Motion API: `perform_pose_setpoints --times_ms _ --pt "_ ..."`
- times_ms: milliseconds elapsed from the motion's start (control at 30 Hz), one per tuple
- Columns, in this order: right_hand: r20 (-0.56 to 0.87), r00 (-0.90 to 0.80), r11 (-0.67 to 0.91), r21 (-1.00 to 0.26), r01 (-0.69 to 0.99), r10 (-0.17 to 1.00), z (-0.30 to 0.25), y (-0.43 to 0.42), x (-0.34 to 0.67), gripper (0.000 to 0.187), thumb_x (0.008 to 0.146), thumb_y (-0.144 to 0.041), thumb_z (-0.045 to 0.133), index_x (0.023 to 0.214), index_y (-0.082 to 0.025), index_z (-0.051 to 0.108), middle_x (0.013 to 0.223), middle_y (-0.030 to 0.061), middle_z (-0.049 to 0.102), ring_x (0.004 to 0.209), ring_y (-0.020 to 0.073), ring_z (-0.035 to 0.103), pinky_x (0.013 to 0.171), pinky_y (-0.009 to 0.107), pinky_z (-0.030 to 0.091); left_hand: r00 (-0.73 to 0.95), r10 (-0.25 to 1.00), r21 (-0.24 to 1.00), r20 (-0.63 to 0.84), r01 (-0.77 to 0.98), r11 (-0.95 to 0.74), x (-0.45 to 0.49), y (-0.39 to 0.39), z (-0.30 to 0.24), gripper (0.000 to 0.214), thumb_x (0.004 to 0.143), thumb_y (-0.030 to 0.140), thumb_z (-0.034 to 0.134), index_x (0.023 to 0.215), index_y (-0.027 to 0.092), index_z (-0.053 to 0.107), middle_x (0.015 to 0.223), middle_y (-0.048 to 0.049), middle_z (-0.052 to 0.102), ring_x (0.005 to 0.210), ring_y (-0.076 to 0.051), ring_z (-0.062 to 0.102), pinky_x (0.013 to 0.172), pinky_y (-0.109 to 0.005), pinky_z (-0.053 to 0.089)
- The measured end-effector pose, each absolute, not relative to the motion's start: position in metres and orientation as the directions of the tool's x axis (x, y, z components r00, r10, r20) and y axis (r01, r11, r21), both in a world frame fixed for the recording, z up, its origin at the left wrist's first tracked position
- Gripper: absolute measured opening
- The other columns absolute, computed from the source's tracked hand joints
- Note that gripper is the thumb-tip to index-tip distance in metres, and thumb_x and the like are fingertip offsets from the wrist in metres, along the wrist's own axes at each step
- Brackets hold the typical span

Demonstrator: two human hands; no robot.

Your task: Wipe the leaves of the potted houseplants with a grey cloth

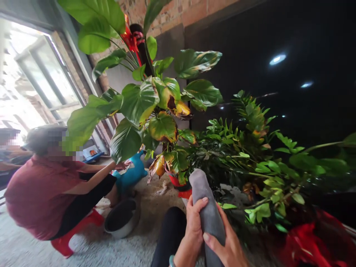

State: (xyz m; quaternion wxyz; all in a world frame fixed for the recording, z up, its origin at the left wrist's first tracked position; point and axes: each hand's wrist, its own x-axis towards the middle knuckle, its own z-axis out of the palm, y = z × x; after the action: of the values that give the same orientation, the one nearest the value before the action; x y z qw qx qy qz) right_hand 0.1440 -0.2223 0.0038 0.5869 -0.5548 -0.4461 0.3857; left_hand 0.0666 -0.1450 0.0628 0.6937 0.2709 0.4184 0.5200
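Note:
A long, grey, rounded piece that looks like rolled cloth (211,217) stands tilted in front of me, its blunt end pointing up and away. My left hand (193,218) wraps its left side, thumb pressed across the front. Lower down, my right hand (229,237) grips the right side with the thumb over it. The bottom of the grey piece runs out of view. Just beyond its tip, a tall potted plant (164,128) spreads large leaves, some yellow and brown at the edges. Its red pot (176,181) is partly hidden by foliage.
A person in a dark pink shirt (41,193) squats left on a red stool (63,243), hands near a blue watering can (129,178). A grey basin (125,218) stands on the floor. Leafy plants (267,178) and red wrapping (308,241) crowd the right, before a dark wall.

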Motion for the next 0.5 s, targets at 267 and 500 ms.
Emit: perform_pose_setpoints --times_ms 267,500 --pt "0.094 0.422 0.153 -0.982 -0.108 0.902 -0.001 -0.223 0.149 0.091 0.064 -0.063 0.073 0.140 -0.019 0.049 0.136 0.0143 0.062 0.124 0.0350 0.057 0.101 0.040 0.046 0.117 0.928 0.821 -0.354 -0.436 0.368 0.086 -0.162 0.069 0.044 0.035 0.041 0.082 0.064 0.019 0.058 0.051 0.0045 0.054 0.050 -0.011 0.046 0.049 -0.024 0.041" --pt "-0.037 0.346 0.058 -0.963 -0.262 0.938 0.005 -0.217 0.172 0.066 0.061 -0.060 0.076 0.114 -0.020 0.071 0.111 0.0115 0.075 0.108 0.0356 0.067 0.090 0.038 0.053 0.047 0.969 0.907 -0.241 -0.344 0.242 0.095 -0.158 0.078 0.050 0.032 0.049 0.085 0.063 0.017 0.062 0.050 0.0036 0.052 0.048 -0.009 0.042 0.046 -0.023 0.037"
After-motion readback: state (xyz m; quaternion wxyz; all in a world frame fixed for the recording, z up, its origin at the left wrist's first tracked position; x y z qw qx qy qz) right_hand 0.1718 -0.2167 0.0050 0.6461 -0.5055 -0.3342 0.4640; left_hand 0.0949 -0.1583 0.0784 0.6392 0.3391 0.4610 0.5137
